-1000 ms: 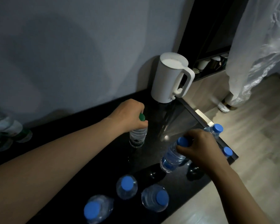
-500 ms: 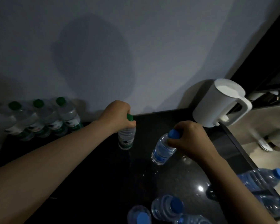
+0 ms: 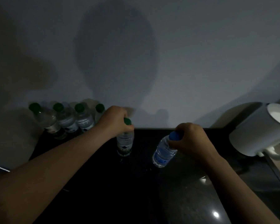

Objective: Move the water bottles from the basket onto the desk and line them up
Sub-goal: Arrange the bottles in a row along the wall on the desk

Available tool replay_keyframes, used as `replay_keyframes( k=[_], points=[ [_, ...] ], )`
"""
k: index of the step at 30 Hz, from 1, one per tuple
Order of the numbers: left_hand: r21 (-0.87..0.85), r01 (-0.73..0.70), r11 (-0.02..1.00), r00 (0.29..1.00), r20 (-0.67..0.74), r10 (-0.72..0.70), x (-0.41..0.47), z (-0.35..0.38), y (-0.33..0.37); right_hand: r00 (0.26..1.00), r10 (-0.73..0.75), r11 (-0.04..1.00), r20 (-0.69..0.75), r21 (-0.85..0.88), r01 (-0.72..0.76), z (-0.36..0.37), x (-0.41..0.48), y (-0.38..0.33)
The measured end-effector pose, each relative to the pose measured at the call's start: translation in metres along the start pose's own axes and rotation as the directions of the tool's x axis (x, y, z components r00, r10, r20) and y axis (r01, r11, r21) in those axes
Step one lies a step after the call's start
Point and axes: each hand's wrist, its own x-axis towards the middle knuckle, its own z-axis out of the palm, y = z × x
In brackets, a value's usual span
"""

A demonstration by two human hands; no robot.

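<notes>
The black desk [image 3: 136, 199] is showing two small glints of light on its near right part, and both bare forearms are reaching across it. The right hand [image 3: 191, 139] is curling its fingers round the cap and neck of the blue bottle [image 3: 164, 152], which is tilting with its base toward the left; whether that base is touching the desk cannot be told. Just left and a little farther, the left hand [image 3: 115, 122] is gripping the green bottle [image 3: 125, 141] by its neck, holding it upright with its base on the desk. Beyond it, a row [image 3: 66, 122] of four green-capped bottles is standing against the wall [image 3: 184, 62]. A white kettle [image 3: 255, 131] is sitting at the far right.
</notes>
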Motion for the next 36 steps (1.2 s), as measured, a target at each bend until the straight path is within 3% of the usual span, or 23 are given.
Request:
replay_keyframes(
  k=[12,36],
  points=[
    [0.030,0.065,0.997,0.998,-0.018,-0.064,0.047,-0.013,-0.034,0.994,-0.109,0.993,0.026,-0.046,0.110,0.021,0.047,-0.016],
    [0.088,0.064,0.994,0.998,0.014,-0.066,0.082,0.011,-0.051,0.993,-0.119,0.993,0.012,-0.017,0.120,0.035,0.077,-0.004]
  ],
)
